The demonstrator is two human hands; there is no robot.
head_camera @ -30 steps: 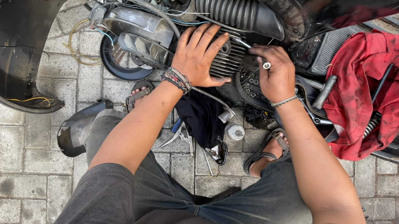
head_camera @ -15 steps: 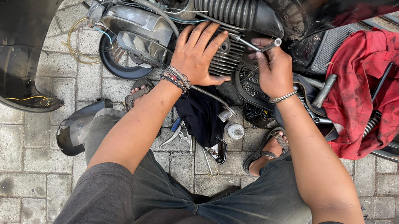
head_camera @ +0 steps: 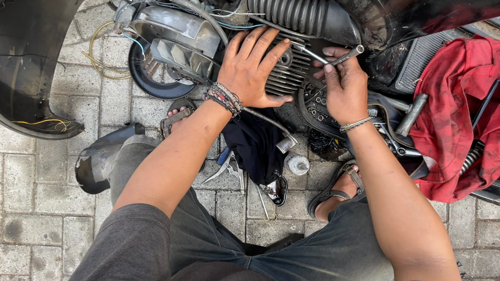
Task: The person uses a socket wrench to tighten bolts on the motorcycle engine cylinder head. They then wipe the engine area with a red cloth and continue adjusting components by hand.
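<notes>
I squat before an opened scooter engine [head_camera: 176, 35]. My left hand [head_camera: 251, 67] lies flat, fingers spread, on the finned cylinder [head_camera: 288, 74], with bead bracelets on the wrist. My right hand [head_camera: 343, 87] grips a slim metal socket wrench [head_camera: 330, 55] whose socket end points up-right, just under the black ribbed air hose [head_camera: 295, 3]. The wrench's thin shaft runs left toward my left fingertips.
A detached black side cover [head_camera: 17, 36] lies at the left on the brick paving. A red rag [head_camera: 469, 112] drapes over the footboard at the right. Pliers [head_camera: 227, 166], a small bottle [head_camera: 297, 164] and a dark cloth [head_camera: 253, 144] lie between my sandalled feet.
My right hand has moved up from the lower engine case toward the ribbed hose, raising the wrench. The left hand stays flat on the cylinder fins.
</notes>
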